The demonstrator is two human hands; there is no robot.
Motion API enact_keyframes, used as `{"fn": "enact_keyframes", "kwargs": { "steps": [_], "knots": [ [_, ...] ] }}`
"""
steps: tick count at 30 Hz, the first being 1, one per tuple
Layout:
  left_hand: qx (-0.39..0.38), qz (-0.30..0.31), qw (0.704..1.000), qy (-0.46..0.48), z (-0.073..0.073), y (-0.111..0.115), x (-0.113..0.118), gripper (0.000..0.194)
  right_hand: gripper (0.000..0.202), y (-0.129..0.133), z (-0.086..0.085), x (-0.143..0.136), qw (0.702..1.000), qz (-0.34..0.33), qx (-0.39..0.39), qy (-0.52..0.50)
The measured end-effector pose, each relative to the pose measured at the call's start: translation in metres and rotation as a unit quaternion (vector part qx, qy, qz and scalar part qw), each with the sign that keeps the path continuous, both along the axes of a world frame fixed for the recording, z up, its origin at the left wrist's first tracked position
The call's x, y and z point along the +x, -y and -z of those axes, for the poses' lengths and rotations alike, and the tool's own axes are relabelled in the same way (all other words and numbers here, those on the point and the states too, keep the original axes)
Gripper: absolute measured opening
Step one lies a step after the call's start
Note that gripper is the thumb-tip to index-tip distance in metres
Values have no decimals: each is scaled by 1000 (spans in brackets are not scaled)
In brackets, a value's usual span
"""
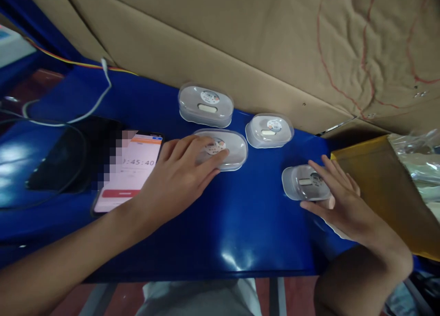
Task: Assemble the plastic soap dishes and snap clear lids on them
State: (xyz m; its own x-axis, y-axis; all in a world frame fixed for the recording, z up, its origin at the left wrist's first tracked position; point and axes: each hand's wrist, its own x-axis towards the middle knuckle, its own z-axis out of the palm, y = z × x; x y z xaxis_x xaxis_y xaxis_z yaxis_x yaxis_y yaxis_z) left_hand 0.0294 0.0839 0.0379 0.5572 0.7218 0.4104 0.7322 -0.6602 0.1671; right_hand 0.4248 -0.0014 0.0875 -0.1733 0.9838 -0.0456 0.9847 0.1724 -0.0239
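My left hand (184, 165) lies over the left part of a clear plastic container (237, 149), with fingers on its round label and the thumb by its near edge. On the right, my right hand (343, 194) spans a smaller clear container (299, 183), thumb on the near side and fingers on the far side. Part of that container is hidden under the palm. Behind them stand two more clear lidded containers, one at the back (206, 100) and one to its right (270, 130), each with a round label and a pale oblong piece.
A phone (129, 174) showing a timer lies left of my left hand, by a dark flat object (65, 165). A white cable (92, 107) crosses the blue table (240, 233). A brown panel (206, 41) rises behind; a yellow-brown box (388, 197) stands right.
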Motion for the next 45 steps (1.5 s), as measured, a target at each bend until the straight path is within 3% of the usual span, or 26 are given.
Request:
{"fn": "enact_keyframes", "kwargs": {
  "steps": [2, 4, 7, 10, 14, 19, 22, 26, 28, 29, 31, 37, 45],
  "knots": [
    [21, -17, 1000, 3, 2, 2, 2, 39, 91, 2, 6, 13, 999, 10, -34, 9],
    [47, -8, 999, 18, 2, 8, 4, 42, 88, 1, 11, 8, 999, 7, -28, 13],
    [53, 98, 993, 48, 3, 21, 8, 46, 86, 0, 9, -25, 999, -35, -12, -10],
    [14, 230, 972, 37, 5, 33, 13, 49, 90, -1, -3, -53, 993, -83, -49, -74],
    [-39, 303, 952, -18, 12, 42, 19, 53, 86, -10, -6, -47, 989, -53, -22, -133],
    [-42, 311, 949, -15, 13, 41, 22, 24, 85, -40, 29, -3, 992, 61, 84, -66],
    [-14, 305, 952, -15, 9, 39, 21, 15, 82, -52, 41, 2, 991, 59, 107, -57],
    [-19, 290, 957, -12, 5, 37, 18, 19, 50, -38, 17, -37, 985, -29, 112, -124],
    [-30, 281, 959, 10, 5, 35, 17, 23, 38, -23, 2, -66, 978, -126, 29, -167],
    [-34, 275, 960, 23, 6, 33, 17, 23, 42, -15, -2, -80, 967, -182, -30, -176],
    [-37, 264, 963, 37, 8, 31, 16, 22, 48, -4, -3, -102, 957, -229, -73, -162],
    [-18, 239, 970, 36, 9, 29, 17, 29, 38, -2, 10, -114, 957, -242, -58, -151],
    [2, 217, 973, 81, 5, 30, 14, 45, 33, -3, -4, -104, 949, -252, -17, -189]
  ]
}}
